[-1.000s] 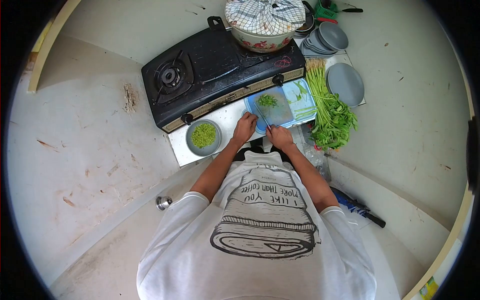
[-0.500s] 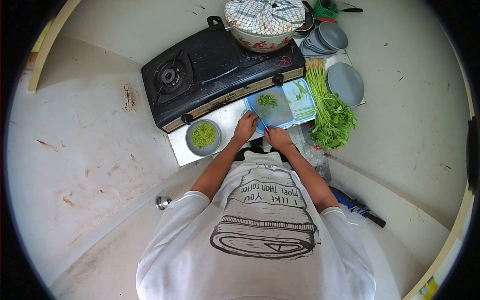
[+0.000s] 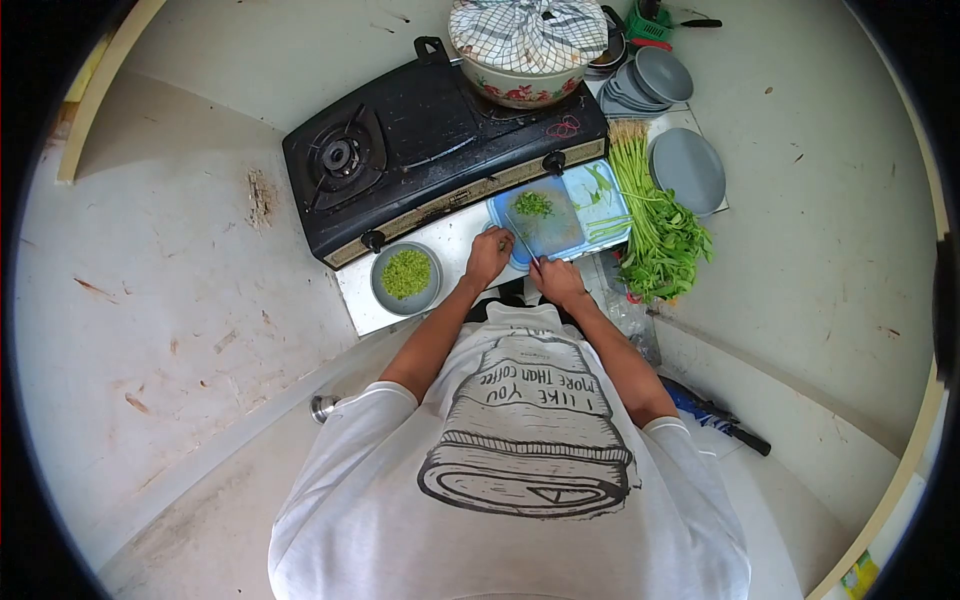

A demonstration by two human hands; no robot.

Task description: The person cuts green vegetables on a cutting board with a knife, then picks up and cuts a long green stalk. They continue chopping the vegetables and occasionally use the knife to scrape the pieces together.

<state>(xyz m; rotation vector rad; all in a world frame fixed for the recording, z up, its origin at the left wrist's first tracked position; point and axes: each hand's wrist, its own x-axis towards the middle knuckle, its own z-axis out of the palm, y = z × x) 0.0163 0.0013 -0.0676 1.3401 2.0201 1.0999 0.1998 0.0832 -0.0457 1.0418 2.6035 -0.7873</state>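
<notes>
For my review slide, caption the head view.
Knife in the right hand, left hand close by, chopped greens on the blue board.

Cannot see into pot (image 3: pixel 525 92) on stove (image 3: pixel 440 130), covered by cloth (image 3: pixel 526 35) cut by top edge. Near stove, cannot discern grip of left hand (image 3: pixel 489 254), too small, nor full knife (image 3: pixel 524 241), partly hidden by right hand (image 3: pixel 558 279).

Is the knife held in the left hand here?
No, the right hand grips the knife, with the blade reaching over the blue board.
</notes>
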